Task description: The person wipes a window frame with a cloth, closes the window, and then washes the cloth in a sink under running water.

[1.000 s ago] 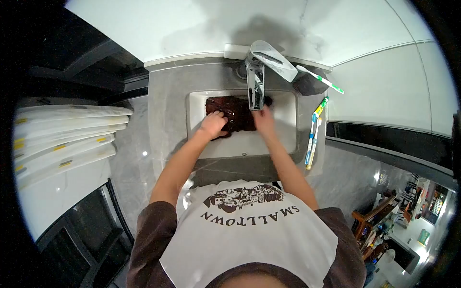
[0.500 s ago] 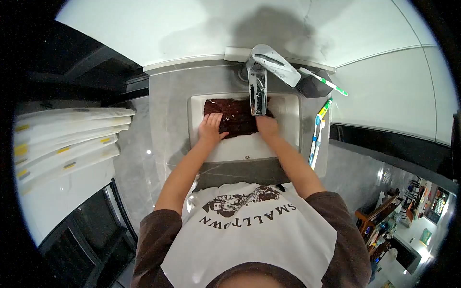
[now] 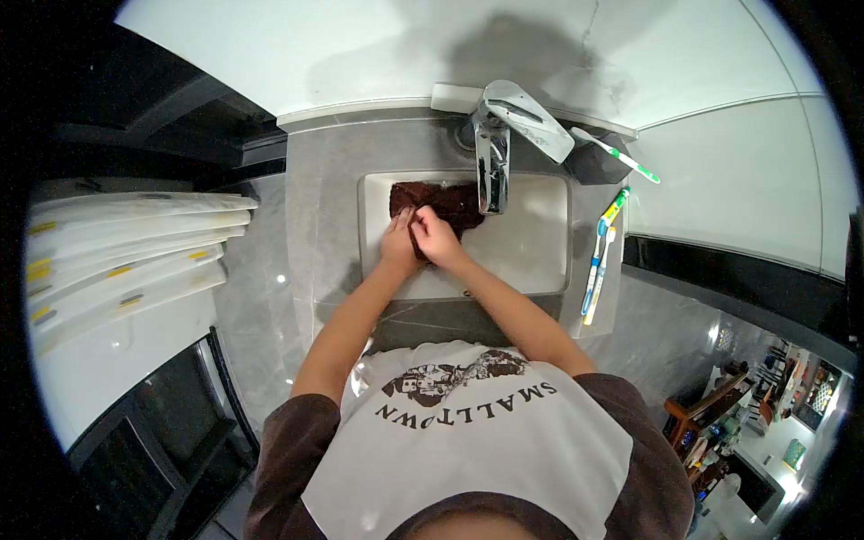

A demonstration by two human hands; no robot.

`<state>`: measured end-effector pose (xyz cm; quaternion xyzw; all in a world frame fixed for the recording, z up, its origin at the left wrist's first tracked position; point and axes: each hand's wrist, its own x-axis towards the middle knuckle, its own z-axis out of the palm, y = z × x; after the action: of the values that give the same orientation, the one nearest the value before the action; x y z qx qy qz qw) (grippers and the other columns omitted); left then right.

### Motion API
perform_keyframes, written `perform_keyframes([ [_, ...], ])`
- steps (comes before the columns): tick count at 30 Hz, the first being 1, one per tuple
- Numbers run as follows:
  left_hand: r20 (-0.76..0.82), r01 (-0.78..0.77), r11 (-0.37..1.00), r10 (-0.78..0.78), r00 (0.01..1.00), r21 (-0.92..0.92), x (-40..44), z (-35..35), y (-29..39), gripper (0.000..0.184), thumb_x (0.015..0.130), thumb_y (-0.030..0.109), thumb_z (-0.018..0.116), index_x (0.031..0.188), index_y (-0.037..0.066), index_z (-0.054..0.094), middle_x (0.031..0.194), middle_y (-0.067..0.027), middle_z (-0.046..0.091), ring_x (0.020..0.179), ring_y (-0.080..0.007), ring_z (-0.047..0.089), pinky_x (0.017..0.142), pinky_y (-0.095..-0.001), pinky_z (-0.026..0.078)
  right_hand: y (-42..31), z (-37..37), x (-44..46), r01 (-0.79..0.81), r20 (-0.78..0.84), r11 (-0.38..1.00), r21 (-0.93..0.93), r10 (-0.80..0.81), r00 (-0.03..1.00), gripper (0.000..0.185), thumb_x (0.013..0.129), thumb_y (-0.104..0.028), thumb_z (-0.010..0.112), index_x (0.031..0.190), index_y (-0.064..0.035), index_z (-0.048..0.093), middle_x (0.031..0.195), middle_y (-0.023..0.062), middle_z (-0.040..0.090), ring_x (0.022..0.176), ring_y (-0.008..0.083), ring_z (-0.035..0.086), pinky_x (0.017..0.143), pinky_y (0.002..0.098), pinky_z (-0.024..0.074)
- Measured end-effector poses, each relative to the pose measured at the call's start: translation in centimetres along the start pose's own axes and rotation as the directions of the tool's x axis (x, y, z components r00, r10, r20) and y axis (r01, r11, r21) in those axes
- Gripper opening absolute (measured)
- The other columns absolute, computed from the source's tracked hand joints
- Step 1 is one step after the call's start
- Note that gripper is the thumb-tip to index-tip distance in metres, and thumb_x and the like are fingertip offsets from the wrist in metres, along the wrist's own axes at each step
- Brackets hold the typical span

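Observation:
A dark brown wet cloth [image 3: 454,200], probably a towel, lies bunched in the left part of the white sink [image 3: 531,256]. My left hand [image 3: 400,241] rests on the cloth's near left part with its fingers stretched out. Right beside it, my right hand [image 3: 436,239] is closed on the cloth, its fingertips partly hidden. The cloth's right side is drawn in toward the hands. Over the sink's back edge reaches the chrome faucet [image 3: 492,171], its spout just right of the cloth.
On the grey counter [image 3: 333,148] to the right lie toothbrushes [image 3: 596,274] and a yellow-green toothpaste tube [image 3: 616,207]. A dark cup [image 3: 598,164] with a green-white toothbrush [image 3: 630,162] stands behind them. White patterned fabric [image 3: 135,243] hangs at the left.
My right hand has moved left from under the spout to beside my left hand, bringing the cloth's right side with it. The cloth, spread wide before, is now gathered. The view has shifted slightly.

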<state>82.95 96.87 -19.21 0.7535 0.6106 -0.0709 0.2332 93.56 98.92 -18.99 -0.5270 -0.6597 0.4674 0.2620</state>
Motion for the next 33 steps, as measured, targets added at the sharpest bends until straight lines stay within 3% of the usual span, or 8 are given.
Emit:
perform_keyframes([
  [5,0.134,0.039,0.935,-0.091,0.987,0.353,-0.7,-1.8,0.8,0.084,0.072,0.058,0.045,0.132,0.007,0.018,0.138,-0.0059,0.017,0.128,-0.0175,0.011,0.104,-0.0316,0.007,2.4,0.0,0.3,-0.056,0.037,0.753,-0.656,0.106,0.994,0.014,0.078,-0.013,0.044,0.089,-0.0052,0.04,0.069,0.017,0.057,0.059,0.0328,0.058,0.051,0.0424,0.0467],
  [8,0.17,0.042,0.935,-0.108,0.98,0.352,-0.4,-1.5,0.9,0.081,0.077,0.065,0.025,0.134,0.009,0.008,0.139,-0.0014,0.013,0.128,-0.0139,0.009,0.104,-0.0322,0.003,3.0,-3.9,-0.2,0.039,0.117,0.66,-0.75,0.075,0.99,0.012,0.077,-0.01,0.041,0.087,-0.004,0.042,0.068,0.0145,0.059,0.061,0.0296,0.06,0.052,0.042,0.0468],
  [16,0.1,0.046,0.952,-0.08,0.992,0.304,-0.7,-1.2,1.2,0.077,0.079,0.06,0.029,0.133,0.008,0.013,0.138,-0.0036,0.017,0.127,-0.0157,0.012,0.104,-0.0327,0.006,6.6,-12.2,-1.2,0.148,0.228,0.408,-0.901,0.155,0.961,0.03,0.077,-0.008,0.045,0.108,-0.0064,0.046,0.067,0.0135,0.058,0.062,0.0277,0.06,0.05,0.0404,0.0467],
  [22,-0.058,-0.107,0.97,0.123,0.991,0.22,0.4,1.2,-0.8,0.069,0.076,0.046,0.049,0.128,0.006,0.027,0.131,-0.0097,0.031,0.123,-0.0217,0.025,0.102,-0.0343,0.017,4.5,-12.4,-1.1,-0.062,0.046,0.602,-0.796,0.162,0.986,0.03,0.079,-0.013,0.047,0.108,-0.0054,0.046,0.069,0.0144,0.058,0.068,0.0272,0.059,0.057,0.0386,0.0453],
  [24,-0.06,-0.165,0.957,0.184,0.981,0.24,0.6,0.9,-1.1,0.069,0.074,0.043,0.053,0.127,0.005,0.03,0.129,-0.0107,0.034,0.121,-0.023,0.028,0.101,-0.0343,0.019,3.0,-10.8,-0.9,-0.211,-0.054,0.957,-0.199,0.204,0.978,0.03,0.08,-0.018,0.049,0.106,-0.0036,0.047,0.075,0.0163,0.058,0.074,0.028,0.057,0.063,0.0367,0.0438],
  [27,-0.008,-0.144,0.972,0.148,0.989,0.185,0.3,-0.5,-0.5,0.071,0.073,0.044,0.054,0.127,0.006,0.029,0.13,-0.0104,0.032,0.122,-0.0231,0.026,0.101,-0.0341,0.019,1.0,-6.1,-0.2,-0.28,-0.046,0.956,0.085,0.285,0.958,0.028,0.081,-0.024,0.051,0.096,-0.001,0.047,0.084,0.0109,0.056,0.078,0.0185,0.053,0.07,0.0286,0.0407],
  [32,0.206,-0.024,0.924,-0.06,0.977,0.382,-0.8,-2.0,0.3,0.079,0.076,0.051,0.046,0.132,0.003,0.016,0.139,-0.0074,0.014,0.128,-0.0196,0.009,0.104,-0.0324,0.009,-0.3,0.4,0.4,-0.132,-0.02,0.97,-0.204,0.131,0.991,0.017,0.079,-0.017,0.046,0.089,-0.0028,0.044,0.075,0.015,0.056,0.067,0.0324,0.058,0.059,0.0385,0.0444],
  [33,0.207,-0.022,0.923,-0.062,0.976,0.383,-0.8,-2.4,0.4,0.079,0.076,0.051,0.046,0.132,0.003,0.016,0.139,-0.0074,0.014,0.128,-0.0196,0.009,0.104,-0.0324,0.009,0.3,0.6,0.1,-0.064,0.003,0.893,-0.445,0.073,0.997,0.015,0.077,-0.015,0.047,0.087,-0.0036,0.044,0.074,0.0154,0.057,0.064,0.034,0.058,0.055,0.0402,0.0452],
])
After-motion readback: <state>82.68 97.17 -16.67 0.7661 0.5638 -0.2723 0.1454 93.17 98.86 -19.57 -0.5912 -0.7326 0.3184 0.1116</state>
